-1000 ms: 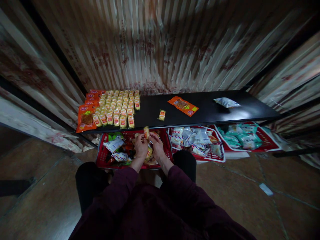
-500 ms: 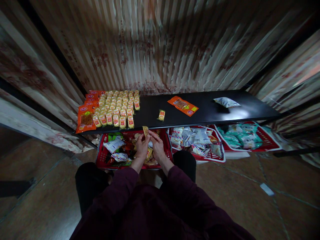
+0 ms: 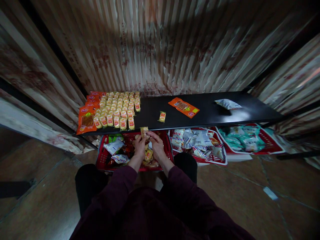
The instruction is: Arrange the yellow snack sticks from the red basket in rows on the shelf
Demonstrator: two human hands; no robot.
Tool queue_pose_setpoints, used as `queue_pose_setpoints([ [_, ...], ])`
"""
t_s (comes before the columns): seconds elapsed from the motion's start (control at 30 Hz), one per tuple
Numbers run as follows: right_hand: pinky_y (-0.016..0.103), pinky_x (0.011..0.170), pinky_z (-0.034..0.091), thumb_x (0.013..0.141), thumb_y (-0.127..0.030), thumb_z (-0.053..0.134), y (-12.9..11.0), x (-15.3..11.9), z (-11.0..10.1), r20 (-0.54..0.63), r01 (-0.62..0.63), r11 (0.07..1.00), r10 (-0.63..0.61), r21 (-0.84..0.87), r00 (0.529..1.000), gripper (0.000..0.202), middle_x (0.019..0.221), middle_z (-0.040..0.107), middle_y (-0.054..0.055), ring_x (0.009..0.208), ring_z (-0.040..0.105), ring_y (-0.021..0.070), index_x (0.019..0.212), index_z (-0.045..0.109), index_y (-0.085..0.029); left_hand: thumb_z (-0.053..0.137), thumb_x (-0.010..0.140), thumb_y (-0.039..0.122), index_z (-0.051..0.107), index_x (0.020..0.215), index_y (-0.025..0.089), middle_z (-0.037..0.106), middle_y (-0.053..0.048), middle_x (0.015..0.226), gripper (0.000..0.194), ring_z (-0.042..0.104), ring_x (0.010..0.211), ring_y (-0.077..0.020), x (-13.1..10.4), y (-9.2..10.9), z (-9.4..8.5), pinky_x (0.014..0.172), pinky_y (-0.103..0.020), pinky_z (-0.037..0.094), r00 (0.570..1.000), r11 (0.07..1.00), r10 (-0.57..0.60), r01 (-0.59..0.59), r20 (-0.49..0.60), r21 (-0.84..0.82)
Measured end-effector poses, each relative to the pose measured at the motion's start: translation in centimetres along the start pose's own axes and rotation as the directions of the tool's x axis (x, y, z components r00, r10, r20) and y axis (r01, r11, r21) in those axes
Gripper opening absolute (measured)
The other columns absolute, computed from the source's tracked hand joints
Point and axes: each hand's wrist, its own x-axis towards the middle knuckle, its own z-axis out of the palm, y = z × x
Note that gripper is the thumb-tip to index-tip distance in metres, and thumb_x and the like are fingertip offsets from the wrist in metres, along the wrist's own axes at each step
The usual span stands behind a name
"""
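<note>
Both hands are together over a red basket point(image 3: 100, 156) of mixed packaged snacks, just in front of the shelf's edge. My left hand point(image 3: 140, 147) is closed on a small yellow wrapped snack point(image 3: 144, 131), held upright. My right hand point(image 3: 157, 146) has its fingertips against the same snack's right side. Another yellow packet point(image 3: 148, 155) lies in the basket below, between the wrists. On the black shelf point(image 3: 150, 116), one yellow wrapped snack point(image 3: 162, 116) lies alone, to the right of tight rows of similar wrapped snacks point(image 3: 116, 121).
Orange packets point(image 3: 86, 120) line the shelf's left end. Another orange packet point(image 3: 184, 107) and a silvery-white bag point(image 3: 228, 104) lie farther right. Below stand a red basket of white bags point(image 3: 200, 138) and one of teal bags point(image 3: 246, 138). A corrugated, patterned sheet point(image 3: 160, 50) backs the shelf.
The held snack has turned, so its broader face shows instead of a narrow edge. Both hands have shifted slightly. The shelf's contents keep their arrangement.
</note>
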Motion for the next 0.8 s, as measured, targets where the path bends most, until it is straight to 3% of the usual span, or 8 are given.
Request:
queue_pose_setpoints([
  [0.23, 0.037, 0.096, 0.045, 0.067, -0.025, 0.059, 0.7, 1.2, 0.0, 0.001, -0.077, 0.997, 0.077, -0.007, 0.997, 0.025, 0.103, 0.071, 0.002, 0.100, 0.062, 0.0198, 0.088, 0.073, -0.023, 0.068, 0.065, 0.030, 0.067, 0.093, 0.014, 0.070, -0.006, 0.087, 0.032, 0.063, 0.075, -0.0138, 0.5, 0.7, 0.4, 0.074, -0.027, 0.047, 0.994, 0.974, -0.108, 0.111, 0.029, -0.195],
  [0.47, 0.033, 0.084, 0.049, 0.067, -0.026, 0.059, -0.2, 1.7, 0.5, 0.001, -0.074, 0.997, 0.074, 0.014, 0.997, 0.025, 0.092, 0.073, 0.001, 0.088, 0.064, 0.0185, 0.088, 0.072, -0.022, 0.069, 0.066, 0.030, 0.068, 0.095, 0.015, 0.071, -0.006, 0.092, 0.033, 0.064, 0.081, -0.0147, 1.2, 0.9, 0.6, 0.077, -0.028, 0.047, 0.996, 0.982, -0.087, 0.085, -0.004, -0.167],
  [0.63, 0.033, 0.084, 0.049, 0.067, -0.025, 0.058, -0.2, 1.9, 0.6, 0.011, -0.075, 0.997, 0.075, 0.001, 0.997, 0.025, 0.089, 0.072, 0.001, 0.084, 0.063, 0.0172, 0.088, 0.071, -0.022, 0.071, 0.063, 0.030, 0.070, 0.092, 0.015, 0.072, -0.007, 0.091, 0.032, 0.064, 0.082, -0.0155, 1.3, 0.6, 0.6, 0.079, -0.029, 0.047, 0.997, 0.980, -0.075, 0.073, -0.004, -0.185],
  [0.8, 0.036, 0.098, 0.042, 0.070, -0.019, 0.053, -0.3, 2.1, 0.3, 0.049, 0.129, 0.967, -0.121, -0.220, 0.991, 0.027, 0.101, 0.070, 0.002, 0.100, 0.060, 0.0189, 0.088, 0.072, -0.023, 0.071, 0.058, 0.027, 0.070, 0.085, 0.015, 0.071, -0.007, 0.091, 0.029, 0.064, 0.083, -0.0155, 1.5, 0.7, 0.5, 0.080, -0.029, 0.047, 0.995, 0.970, -0.103, 0.103, 0.011, -0.221],
])
